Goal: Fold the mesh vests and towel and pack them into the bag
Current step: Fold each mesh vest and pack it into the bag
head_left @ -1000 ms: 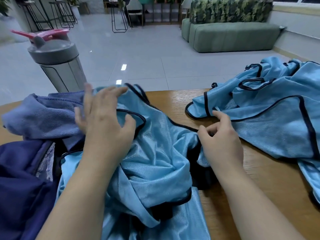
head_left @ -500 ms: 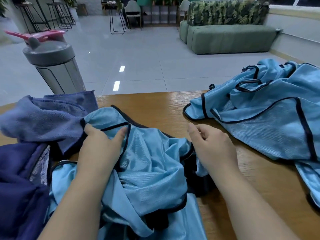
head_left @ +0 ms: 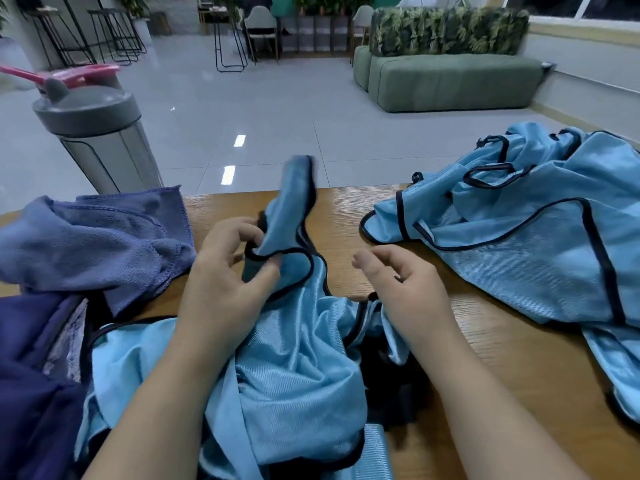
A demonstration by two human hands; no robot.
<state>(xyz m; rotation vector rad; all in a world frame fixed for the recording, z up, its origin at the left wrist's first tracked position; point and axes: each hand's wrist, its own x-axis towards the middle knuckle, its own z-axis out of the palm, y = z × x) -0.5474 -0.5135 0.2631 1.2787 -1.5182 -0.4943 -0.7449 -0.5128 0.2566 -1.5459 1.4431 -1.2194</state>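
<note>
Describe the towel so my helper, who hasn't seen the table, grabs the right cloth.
On the wooden table, look to the left edge, before the grey shaker bottle. The towel is the crumpled fuzzy, dull blue-purple cloth; the vests are shiny light blue with dark trim.

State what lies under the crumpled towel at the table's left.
The towel lies on the table, its near edge overlapping the dark blue bag. Anything else beneath it is covered.

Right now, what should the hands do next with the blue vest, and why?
Probably the right hand should grab the vest too. Only the left hand pinches its black-trimmed edge, and the rest lies crumpled on the table, so it needs spreading flat before folding.
</note>
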